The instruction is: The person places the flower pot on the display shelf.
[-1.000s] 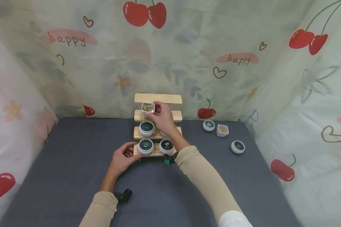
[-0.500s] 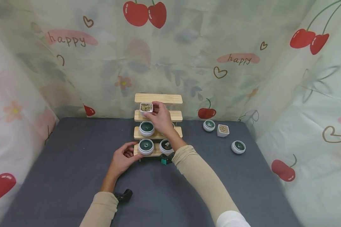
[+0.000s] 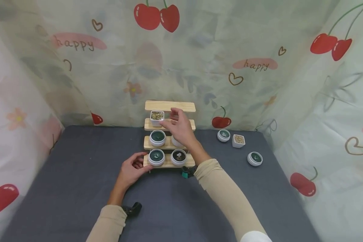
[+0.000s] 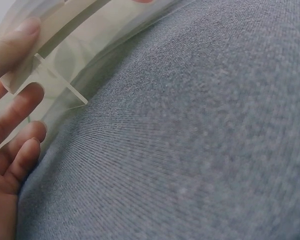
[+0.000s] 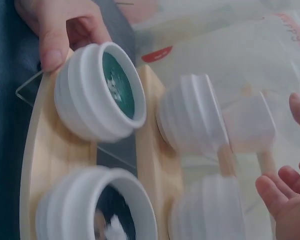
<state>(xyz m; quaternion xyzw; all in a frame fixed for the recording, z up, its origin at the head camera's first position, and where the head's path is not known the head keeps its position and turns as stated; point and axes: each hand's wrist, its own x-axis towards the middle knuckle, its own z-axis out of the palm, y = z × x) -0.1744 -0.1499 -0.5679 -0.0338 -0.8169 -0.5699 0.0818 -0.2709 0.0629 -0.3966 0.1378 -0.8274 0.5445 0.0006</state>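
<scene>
A four-tier wooden display stand point(image 3: 183, 106) stands at the back of the table. My left hand point(image 3: 131, 169) grips the left end of its lowest board, thumb on top and index finger beneath in the left wrist view. A square white pot point(image 3: 157, 117) with a speckled tan-green top sits at the left of the third board up. My right hand point(image 3: 181, 127) is just right of it, fingers apart and holding nothing. Below are round white pots with green tops point(image 3: 158, 137), a round pot with a dark top point(image 3: 178, 156), and another round pot point(image 5: 207, 210) partly hidden by my right hand.
On the table right of the stand are a green-topped round pot point(image 3: 223, 135), a square pot point(image 3: 238, 140) and a second green-topped round pot point(image 3: 255, 158). A printed curtain point(image 3: 109, 74) hangs close behind the stand and along both sides.
My right hand has let go of the square pot, which now sits on the third board, and has moved slightly right. The left hand keeps its grip on the stand. The head view shifted slightly.
</scene>
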